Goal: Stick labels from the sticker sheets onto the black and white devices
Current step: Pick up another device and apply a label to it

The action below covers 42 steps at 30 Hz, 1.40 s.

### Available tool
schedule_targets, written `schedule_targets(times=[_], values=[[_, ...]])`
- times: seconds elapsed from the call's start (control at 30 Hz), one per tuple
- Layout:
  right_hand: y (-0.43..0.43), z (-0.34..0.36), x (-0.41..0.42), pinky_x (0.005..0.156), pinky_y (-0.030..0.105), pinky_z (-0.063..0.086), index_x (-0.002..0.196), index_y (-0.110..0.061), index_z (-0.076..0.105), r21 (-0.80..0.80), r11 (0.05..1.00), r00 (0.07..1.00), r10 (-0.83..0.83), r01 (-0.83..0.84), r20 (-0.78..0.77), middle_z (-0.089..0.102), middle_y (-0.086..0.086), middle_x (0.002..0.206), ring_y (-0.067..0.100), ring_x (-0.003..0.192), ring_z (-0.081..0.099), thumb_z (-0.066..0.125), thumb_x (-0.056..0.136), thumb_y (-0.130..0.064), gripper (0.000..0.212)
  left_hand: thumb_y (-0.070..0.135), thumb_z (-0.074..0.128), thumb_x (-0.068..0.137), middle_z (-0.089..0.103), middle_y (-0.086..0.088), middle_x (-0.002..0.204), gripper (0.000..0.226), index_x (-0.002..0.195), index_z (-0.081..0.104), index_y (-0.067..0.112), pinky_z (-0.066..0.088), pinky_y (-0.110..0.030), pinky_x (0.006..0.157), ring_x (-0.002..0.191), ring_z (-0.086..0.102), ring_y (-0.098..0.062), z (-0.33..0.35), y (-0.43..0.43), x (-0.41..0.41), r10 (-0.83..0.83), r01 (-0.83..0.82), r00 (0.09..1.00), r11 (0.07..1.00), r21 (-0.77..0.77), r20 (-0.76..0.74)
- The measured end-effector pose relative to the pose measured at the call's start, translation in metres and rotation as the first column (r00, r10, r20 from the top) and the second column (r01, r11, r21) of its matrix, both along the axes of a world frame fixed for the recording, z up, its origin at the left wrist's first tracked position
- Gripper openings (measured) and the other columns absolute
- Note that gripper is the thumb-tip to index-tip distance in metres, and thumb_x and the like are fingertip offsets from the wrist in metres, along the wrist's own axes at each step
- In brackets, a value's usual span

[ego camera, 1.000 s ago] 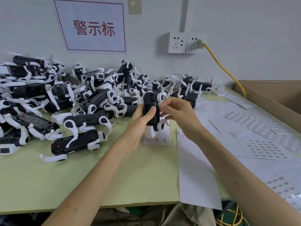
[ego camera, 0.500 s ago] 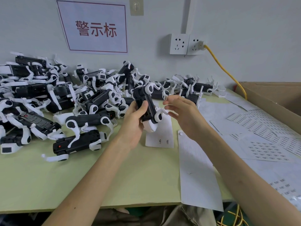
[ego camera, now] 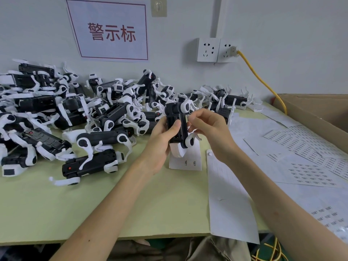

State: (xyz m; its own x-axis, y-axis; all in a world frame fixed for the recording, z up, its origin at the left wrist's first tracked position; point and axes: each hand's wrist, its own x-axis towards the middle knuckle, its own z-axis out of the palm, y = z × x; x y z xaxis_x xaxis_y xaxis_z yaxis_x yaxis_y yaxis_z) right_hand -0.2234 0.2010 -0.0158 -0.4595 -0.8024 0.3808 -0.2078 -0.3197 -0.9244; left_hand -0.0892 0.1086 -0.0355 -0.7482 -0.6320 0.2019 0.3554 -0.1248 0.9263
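The label will seat squarely if the robot-dog device [ego camera: 178, 125] is held upright and steady, the label lined up with its flat side, then rubbed down from one edge so no corner lifts. The left hand [ego camera: 160, 140] grips the device, thumb across its black front and fingers curled behind. The right hand [ego camera: 209, 129] has thumb and forefinger pinched together at the device's right edge, apparently on a small white label [ego camera: 188, 117], with the other fingers loosely curled. A sticker sheet [ego camera: 188, 162] lies just below both hands' fingers.

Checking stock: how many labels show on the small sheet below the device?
2: left label and right label, side by side low on the sheet. The device may hide more.
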Motion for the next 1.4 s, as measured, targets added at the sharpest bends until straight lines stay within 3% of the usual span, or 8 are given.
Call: schedule_targets(times=[0.17, 0.4, 0.47, 0.57, 0.73, 0.83, 1.07, 1.4], values=[[-0.002, -0.005, -0.001, 0.069, 0.029, 0.051, 0.083, -0.016, 0.068, -0.004, 0.999, 0.997, -0.032, 0.032, -0.072, 0.066, -0.007, 0.071, 0.013, 0.069, 0.062, 0.067, 0.095, -0.014, 0.013, 0.021, 0.055, 0.104, 0.072, -0.004, 0.126, 0.030, 0.134, 0.058, 0.014, 0.047, -0.041, 0.110, 0.122, 0.066, -0.020, -0.004, 0.000, -0.001, 0.021, -0.018, 0.999, 0.997, -0.073, 0.031], [-0.004, -0.006, -0.001, 0.067, 0.023, 0.053, 0.086, -0.014, 0.066, -0.020, 0.995, 0.978, -0.100, 0.098, -0.183, 0.067, -0.006, 0.071, 0.012, 0.066, 0.064, 0.067, 0.098, -0.012, 0.013, 0.035, 0.062, 0.091, 0.072, -0.001, 0.126, 0.041, 0.129, 0.061, 0.019, 0.042, -0.044, 0.116, 0.124, 0.064, -0.018, -0.005, -0.001, -0.002, 0.048, -0.042, 0.997, 0.994, -0.105, 0.057], [-0.003, -0.004, 0.000, 0.067, 0.024, 0.052, 0.084, -0.014, 0.067, -0.010, 0.997, 0.987, -0.073, 0.072, -0.144, 0.066, -0.005, 0.072, 0.013, 0.067, 0.063, 0.067, 0.097, -0.013, 0.013, 0.034, 0.061, 0.093, 0.072, -0.002, 0.126, 0.039, 0.130, 0.061, 0.019, 0.042, -0.045, 0.116, 0.124, 0.064, -0.019, -0.006, -0.002, -0.002, 0.045, -0.040, 0.997, 0.995, -0.090, 0.055], [0.000, -0.001, -0.001, 0.072, 0.024, 0.051, 0.080, -0.018, 0.068, 0.008, 0.999, 0.997, 0.043, -0.044, 0.059, 0.065, -0.001, 0.079, 0.014, 0.073, 0.061, 0.066, 0.090, -0.020, 0.010, 0.033, 0.061, 0.096, 0.071, -0.002, 0.127, 0.036, 0.130, 0.061, 0.019, 0.040, -0.048, 0.117, 0.125, 0.063, -0.020, -0.007, -0.003, -0.003, 0.056, -0.051, 0.996, 0.995, -0.080, 0.064], [-0.002, -0.001, -0.003, 0.072, 0.026, 0.041, 0.076, -0.026, 0.074, 0.061, 0.991, 0.966, 0.103, -0.121, 0.238, 0.068, -0.004, 0.084, 0.009, 0.076, 0.062, 0.062, 0.098, -0.016, 0.027, 0.035, 0.064, 0.090, 0.070, -0.004, 0.130, 0.046, 0.132, 0.058, 0.016, 0.041, -0.046, 0.116, 0.126, 0.063, -0.019, -0.008, -0.003, -0.005, 0.045, -0.041, 0.997, 0.997, -0.063, 0.064], [-0.002, -0.001, -0.003, 0.076, 0.028, 0.037, 0.078, -0.028, 0.076, 0.083, 0.986, 0.948, 0.115, -0.146, 0.297, 0.068, -0.006, 0.086, 0.008, 0.079, 0.063, 0.060, 0.099, -0.018, 0.028, 0.025, 0.060, 0.101, 0.071, -0.006, 0.129, 0.034, 0.133, 0.057, 0.013, 0.045, -0.044, 0.113, 0.123, 0.065, -0.019, -0.009, -0.004, -0.007, 0.034, -0.033, 0.999, 0.999, -0.036, 0.042], [-0.003, -0.003, 0.000, 0.083, 0.029, 0.036, 0.078, -0.026, 0.076, 0.106, 0.989, 0.962, 0.069, -0.100, 0.265, 0.068, -0.006, 0.084, 0.009, 0.081, 0.061, 0.062, 0.099, -0.016, 0.026, 0.019, 0.055, 0.104, 0.073, -0.003, 0.123, 0.031, 0.134, 0.057, 0.012, 0.049, -0.037, 0.106, 0.119, 0.068, -0.019, -0.008, -0.005, -0.005, 0.024, -0.024, 0.999, 1.000, 0.000, 0.024], [-0.002, -0.003, 0.004, 0.075, 0.027, 0.037, 0.077, -0.018, 0.068, 0.099, 0.995, 0.990, 0.017, -0.032, 0.143, 0.067, -0.006, 0.079, 0.013, 0.081, 0.056, 0.064, 0.099, -0.016, 0.022, 0.033, 0.064, 0.091, 0.072, -0.003, 0.125, 0.042, 0.129, 0.059, 0.017, 0.045, -0.045, 0.113, 0.123, 0.065, -0.020, -0.011, -0.006, -0.006, 0.037, -0.035, 0.998, 0.998, -0.053, 0.043]])
